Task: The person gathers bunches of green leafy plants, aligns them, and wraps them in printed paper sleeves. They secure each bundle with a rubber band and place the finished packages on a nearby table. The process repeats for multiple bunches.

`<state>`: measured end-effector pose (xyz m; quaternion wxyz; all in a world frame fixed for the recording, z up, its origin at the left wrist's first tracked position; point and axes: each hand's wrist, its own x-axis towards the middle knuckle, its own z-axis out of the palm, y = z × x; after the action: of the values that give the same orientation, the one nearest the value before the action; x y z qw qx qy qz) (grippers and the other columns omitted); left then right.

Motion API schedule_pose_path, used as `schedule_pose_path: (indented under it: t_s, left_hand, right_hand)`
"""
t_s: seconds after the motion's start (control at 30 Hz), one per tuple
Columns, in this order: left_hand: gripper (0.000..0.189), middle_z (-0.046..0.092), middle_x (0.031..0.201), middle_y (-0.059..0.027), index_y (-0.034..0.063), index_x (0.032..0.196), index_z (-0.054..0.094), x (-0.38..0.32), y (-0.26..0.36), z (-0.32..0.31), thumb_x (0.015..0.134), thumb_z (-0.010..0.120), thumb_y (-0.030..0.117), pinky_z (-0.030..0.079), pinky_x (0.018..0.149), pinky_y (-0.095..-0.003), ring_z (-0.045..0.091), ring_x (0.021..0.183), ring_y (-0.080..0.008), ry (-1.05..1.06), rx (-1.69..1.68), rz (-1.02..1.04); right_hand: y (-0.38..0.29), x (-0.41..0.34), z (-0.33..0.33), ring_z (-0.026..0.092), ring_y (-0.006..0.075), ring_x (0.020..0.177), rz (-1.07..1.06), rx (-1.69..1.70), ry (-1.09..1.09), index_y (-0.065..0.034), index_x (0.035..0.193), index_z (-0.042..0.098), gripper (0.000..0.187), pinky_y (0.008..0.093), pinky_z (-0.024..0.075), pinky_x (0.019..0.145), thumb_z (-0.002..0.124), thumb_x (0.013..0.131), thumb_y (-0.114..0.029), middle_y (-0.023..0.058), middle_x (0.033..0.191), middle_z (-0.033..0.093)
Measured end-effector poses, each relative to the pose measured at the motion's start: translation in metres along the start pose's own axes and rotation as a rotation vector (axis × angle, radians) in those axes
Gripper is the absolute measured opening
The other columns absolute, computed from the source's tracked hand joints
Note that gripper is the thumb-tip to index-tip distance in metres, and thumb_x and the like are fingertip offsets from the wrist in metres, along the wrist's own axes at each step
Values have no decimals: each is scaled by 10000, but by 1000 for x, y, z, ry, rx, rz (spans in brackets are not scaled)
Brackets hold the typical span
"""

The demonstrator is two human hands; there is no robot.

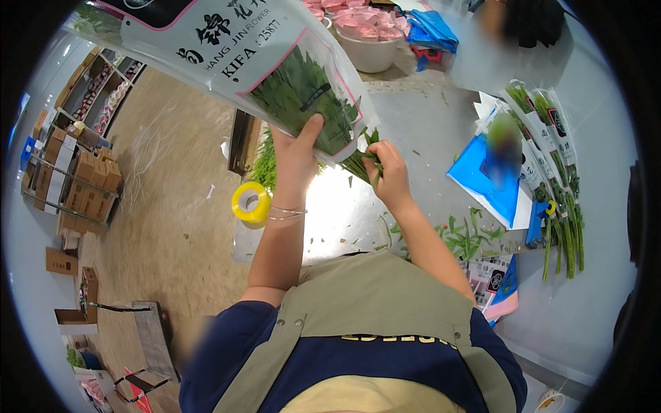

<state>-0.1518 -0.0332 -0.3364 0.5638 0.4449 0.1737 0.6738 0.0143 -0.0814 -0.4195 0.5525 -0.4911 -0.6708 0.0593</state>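
Note:
My left hand grips a bunch of leafy stems inside a printed plastic flower sleeve, thumb over its clear window. Dense green leaves show through that window, with a dark band across them. The sleeve's far end runs out of the picture at the upper left. Below its narrow mouth, my right hand has its fingers closed around the bare green stems and some leaves. Both hands are above a shiny metal tabletop. A roll of yellow-rimmed tape sits by my left forearm.
Loose leaves litter the table's near right. Sleeved flower bunches lie at the right, beside blue sheets and a blue tape dispenser. A white tub of pink-wrapped bundles stands beyond. Green foliage is behind my left wrist.

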Motion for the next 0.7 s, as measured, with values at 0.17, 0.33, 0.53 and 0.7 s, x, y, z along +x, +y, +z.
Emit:
schedule_pose_path:
  t_s: [0.17, 0.33, 0.53, 0.7]
  left_hand:
    - [652, 486, 1367, -91, 79, 1442, 326, 1, 8, -2, 882, 635, -44, 451, 1025, -369, 516, 1217, -222, -41, -19, -6]
    - [634, 506, 1346, -94, 61, 1430, 341, 3, 10, -8, 880, 643, -34, 459, 1013, -370, 521, 1212, -230, -77, 25, -31]
    - [595, 527, 1342, -87, 3, 1394, 397, -3, -11, -14, 880, 691, 65, 425, 1037, -368, 489, 1240, -213, -159, 283, -130]
    - [707, 455, 1429, -116, -18, 1458, 312, -18, -52, 1, 952, 617, 370, 345, 1101, -385, 440, 1304, -235, -324, 278, 35]
  right_hand:
    - [38, -25, 0, 561, 381, 809, 269, -40, -129, -10, 886, 534, 112, 435, 455, 710, 612, 868, -89, 157, 847, 580]
    - [54, -25, -21, 232, 428, 1414, 591, -25, -387, -151, 1531, 167, 1009, 460, 265, 1139, 767, 748, -363, 249, 1536, 136]
    - [-1, 6, -33, 118, 414, 1456, 119, 41, -148, -13, 1529, 15, 1199, 468, 162, 1174, 834, 690, -262, 263, 1562, 97]
    - [-27, 18, -5, 562, 278, 1173, 233, 560, -108, 11, 1403, 316, 860, 376, 450, 972, 815, 715, -124, 173, 1282, 552]
